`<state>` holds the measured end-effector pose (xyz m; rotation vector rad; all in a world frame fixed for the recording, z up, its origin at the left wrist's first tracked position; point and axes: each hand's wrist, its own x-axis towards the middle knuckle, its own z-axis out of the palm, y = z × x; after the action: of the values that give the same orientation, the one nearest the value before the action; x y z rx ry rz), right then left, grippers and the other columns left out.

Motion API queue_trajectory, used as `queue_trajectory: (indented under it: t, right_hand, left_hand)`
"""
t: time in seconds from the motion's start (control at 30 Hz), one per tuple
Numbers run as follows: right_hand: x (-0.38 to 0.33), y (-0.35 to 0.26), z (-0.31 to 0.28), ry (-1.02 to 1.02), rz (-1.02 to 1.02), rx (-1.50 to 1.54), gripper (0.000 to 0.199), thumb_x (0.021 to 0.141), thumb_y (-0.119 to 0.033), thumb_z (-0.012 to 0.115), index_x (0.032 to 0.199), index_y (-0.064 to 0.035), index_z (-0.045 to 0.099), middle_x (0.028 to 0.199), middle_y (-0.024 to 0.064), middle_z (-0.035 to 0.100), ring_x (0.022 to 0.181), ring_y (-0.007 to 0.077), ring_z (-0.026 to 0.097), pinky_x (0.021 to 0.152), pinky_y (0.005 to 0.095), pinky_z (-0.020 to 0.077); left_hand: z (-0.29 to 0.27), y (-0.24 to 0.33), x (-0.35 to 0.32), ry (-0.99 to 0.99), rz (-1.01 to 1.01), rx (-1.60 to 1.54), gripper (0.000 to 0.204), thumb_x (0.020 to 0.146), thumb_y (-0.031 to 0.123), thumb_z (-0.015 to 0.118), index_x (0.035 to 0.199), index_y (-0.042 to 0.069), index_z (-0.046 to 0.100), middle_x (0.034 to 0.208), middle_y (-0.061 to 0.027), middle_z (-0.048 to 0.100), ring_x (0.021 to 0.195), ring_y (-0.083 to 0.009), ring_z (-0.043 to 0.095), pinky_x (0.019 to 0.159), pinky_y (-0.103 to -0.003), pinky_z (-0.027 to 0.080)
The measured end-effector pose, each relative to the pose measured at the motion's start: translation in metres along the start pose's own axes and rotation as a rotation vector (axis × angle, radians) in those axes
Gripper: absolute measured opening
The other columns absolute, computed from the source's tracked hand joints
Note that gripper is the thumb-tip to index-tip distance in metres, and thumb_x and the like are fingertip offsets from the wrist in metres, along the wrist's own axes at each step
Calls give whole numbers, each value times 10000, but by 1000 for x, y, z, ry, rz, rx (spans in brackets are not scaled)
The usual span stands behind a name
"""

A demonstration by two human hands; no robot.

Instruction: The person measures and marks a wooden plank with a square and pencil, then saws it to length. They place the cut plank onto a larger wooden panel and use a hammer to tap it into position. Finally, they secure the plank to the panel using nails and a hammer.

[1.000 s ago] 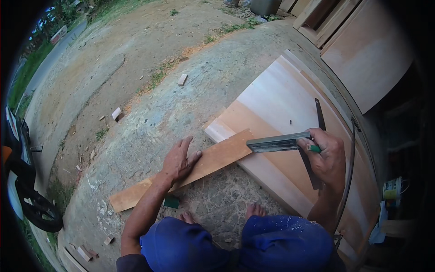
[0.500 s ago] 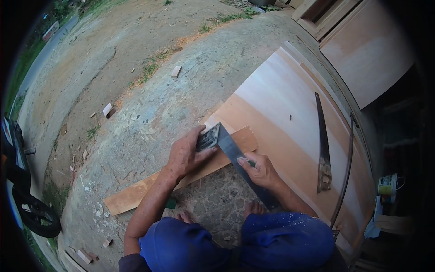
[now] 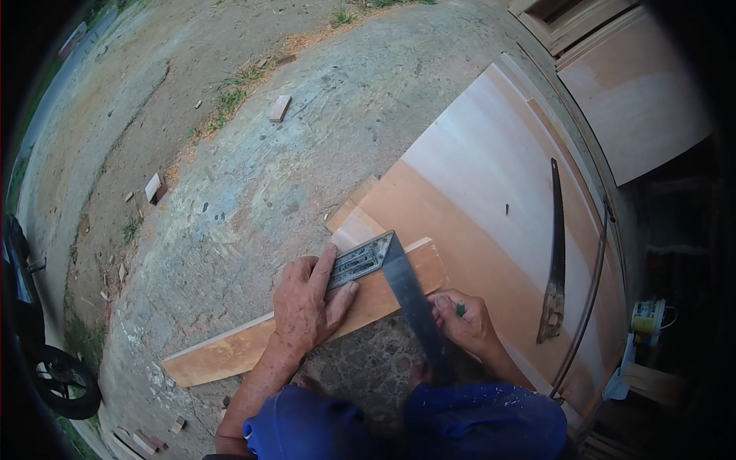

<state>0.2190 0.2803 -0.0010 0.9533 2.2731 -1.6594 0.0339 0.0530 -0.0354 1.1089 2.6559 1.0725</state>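
Note:
A try square with a dark stock and a steel blade lies on a long wooden board. Its stock rests along the board's far edge, and its blade crosses the board toward me. My left hand grips the stock, thumb on the near side and fingers on the far side. Just right of the blade, by the board's near edge, my right hand is closed around a small green-ended thing, mostly hidden by the fingers.
A large plywood sheet lies to the right, carrying a handsaw and a long dark rod. Wood offcuts are scattered on the concrete. A motorcycle wheel is at far left, a small bucket at far right.
The try square has turned and settled along the board's far edge. My right hand has come off the blade and moved to the right and nearer me.

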Motion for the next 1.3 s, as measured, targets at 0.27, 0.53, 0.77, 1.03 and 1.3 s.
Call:
queue_trajectory:
  t: [0.27, 0.53, 0.77, 1.03, 1.3]
  right_hand:
    - [-8, -22, -41, 315, -264, 12, 885, 1018, -688, 195, 1144, 48, 670, 811, 123, 644, 695, 148, 613, 623, 300, 491]
    - [5, -47, -39, 266, -481, -94, 895, 983, -693, 183, 1054, 48, 679, 694, 83, 615, 541, 174, 586, 500, 298, 475]
    - [33, -54, -14, 211, -786, -408, 232, 868, -85, 751, 1051, 31, 667, 860, 154, 727, 692, 276, 720, 605, 348, 575]
    - [40, -52, 1, 241, -895, -481, 270, 791, 36, 766, 1043, 25, 670, 869, 157, 720, 731, 290, 717, 614, 357, 576]
    - [36, -59, 3, 229, -888, -520, 258, 781, 46, 761, 1025, 9, 687, 882, 153, 723, 707, 293, 707, 608, 361, 565]
  left_hand:
    - [-1, -3, 0, -140, -74, 18, 719, 818, 330, 804, 1427, 51, 543, 1026, -152, 609, 867, -313, 573, 720, -423, 498]
    - [0, -5, 3, -184, -45, 26, 756, 836, 366, 789, 1466, 63, 504, 1023, -135, 572, 839, -302, 537, 708, -413, 461]
    - [-5, 3, 7, -197, -101, 34, 656, 841, 354, 784, 1384, 59, 567, 1012, -142, 584, 854, -305, 552, 730, -418, 472]
    - [-4, 6, 8, -128, -91, 43, 591, 851, 352, 770, 1314, 24, 605, 986, -163, 606, 855, -325, 576, 738, -428, 488]
    - [-1, 2, 6, -64, 16, 108, 581, 864, 332, 758, 1322, 13, 597, 982, -156, 612, 856, -314, 584, 731, -430, 486]
